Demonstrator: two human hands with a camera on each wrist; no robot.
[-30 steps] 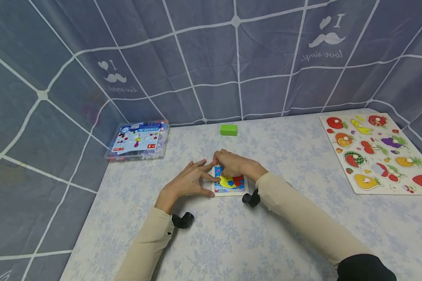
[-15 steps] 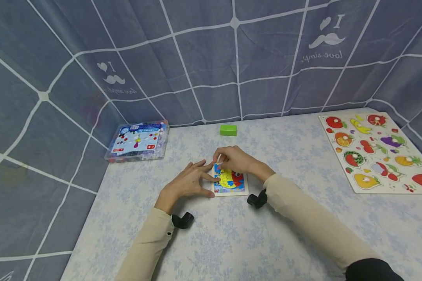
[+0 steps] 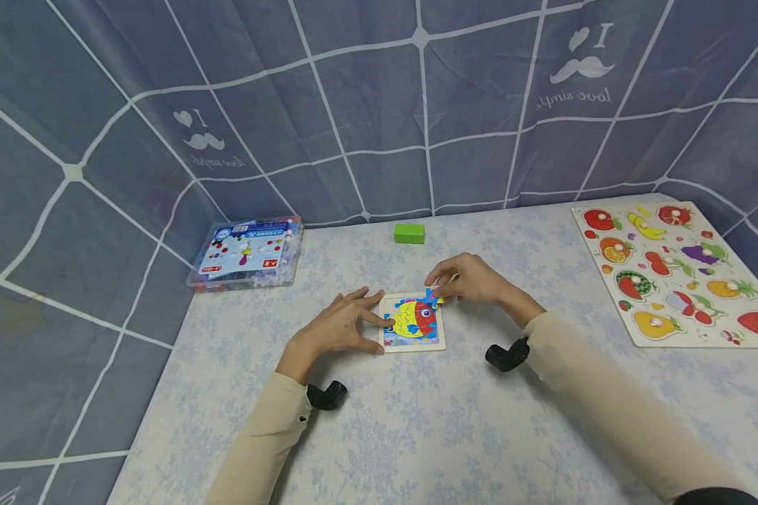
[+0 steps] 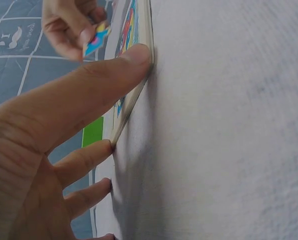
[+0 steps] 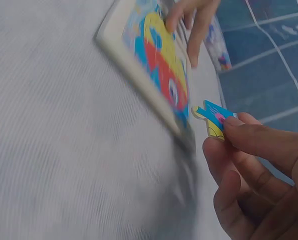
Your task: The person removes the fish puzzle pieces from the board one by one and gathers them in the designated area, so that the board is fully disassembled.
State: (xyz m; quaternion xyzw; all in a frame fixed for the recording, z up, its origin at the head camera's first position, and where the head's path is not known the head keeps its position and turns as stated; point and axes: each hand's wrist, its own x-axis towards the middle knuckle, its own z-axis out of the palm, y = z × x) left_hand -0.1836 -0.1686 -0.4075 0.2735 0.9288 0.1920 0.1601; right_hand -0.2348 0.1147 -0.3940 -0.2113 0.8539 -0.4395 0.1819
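A small fish jigsaw puzzle (image 3: pixel 410 324) in a pale wooden frame lies on the table in the head view, its fish yellow and red on blue. My left hand (image 3: pixel 337 328) rests at its left side with fingers spread and fairly straight; the thumb (image 4: pixel 134 57) presses the frame edge in the left wrist view, and a fingertip touches the frame's corner. Between thumb and fingers, my right hand (image 3: pixel 470 280) pinches a blue-and-yellow puzzle piece (image 5: pixel 216 120) with a pink spot. It is held up beside the frame's top right corner.
Behind the puzzle sits a green block (image 3: pixel 409 233). A clear plastic box (image 3: pixel 249 252) with a printed label lies at the back left. To the right is a fruit puzzle board (image 3: pixel 682 277). Grey-blue curtain (image 3: pixel 379 105) hangs behind the table.
My right hand has lifted a piece from the upper left of the fish puzzle and carried it right, beyond the frame's top right corner. My left hand stays at the frame.
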